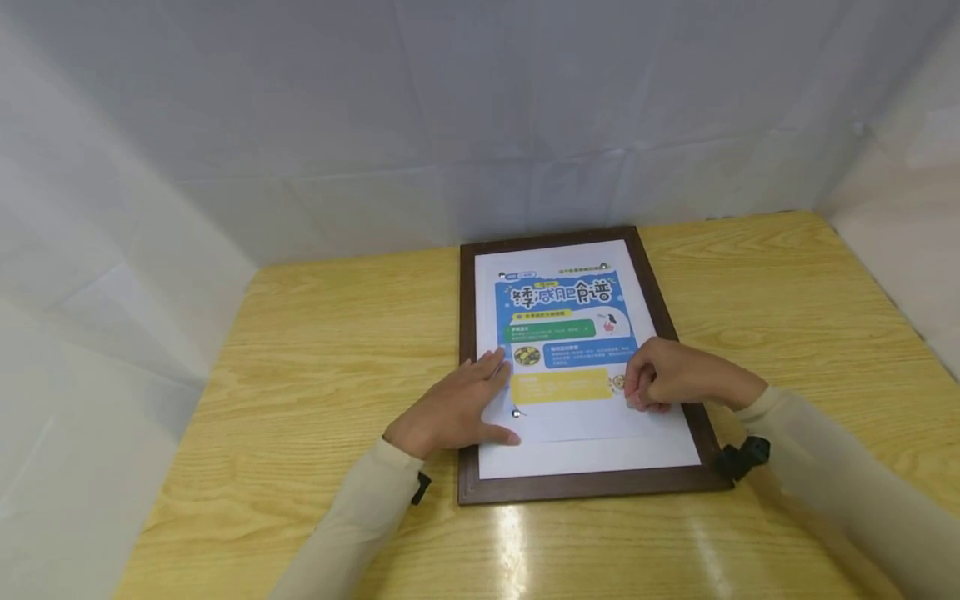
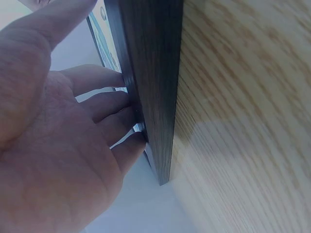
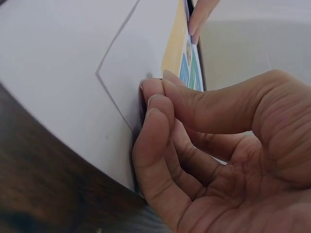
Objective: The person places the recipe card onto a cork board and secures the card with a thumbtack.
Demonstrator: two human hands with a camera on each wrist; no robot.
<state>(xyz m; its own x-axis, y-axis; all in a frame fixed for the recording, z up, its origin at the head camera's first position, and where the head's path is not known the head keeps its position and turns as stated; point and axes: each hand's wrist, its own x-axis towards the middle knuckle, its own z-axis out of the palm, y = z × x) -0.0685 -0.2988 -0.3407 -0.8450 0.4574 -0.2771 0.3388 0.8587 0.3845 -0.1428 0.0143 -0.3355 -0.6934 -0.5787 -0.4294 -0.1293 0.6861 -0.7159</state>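
A printed sheet (image 1: 558, 333) with blue, green and yellow panels lies on the white board (image 1: 592, 467) inside a dark brown frame (image 1: 592, 485). Small round silver pins sit at its upper left (image 1: 502, 275), upper right (image 1: 603, 267) and lower left (image 1: 515, 413). Spread fingers of my left hand (image 1: 456, 408) rest across the frame's left side, their tips on the sheet. At the sheet's lower right, my right hand (image 1: 667, 375) pinches with thumb and fingertips. Between them is a small grey pin-like thing (image 3: 149, 75), mostly hidden by the fingertips.
The frame lies flat on a yellow wood-grain table (image 1: 322, 367), its far edge near the back wall covering (image 1: 480, 125). Pale sheeting also hangs at the left and right sides. Each forearm wears a light sleeve and a dark wrist device (image 1: 742, 457).
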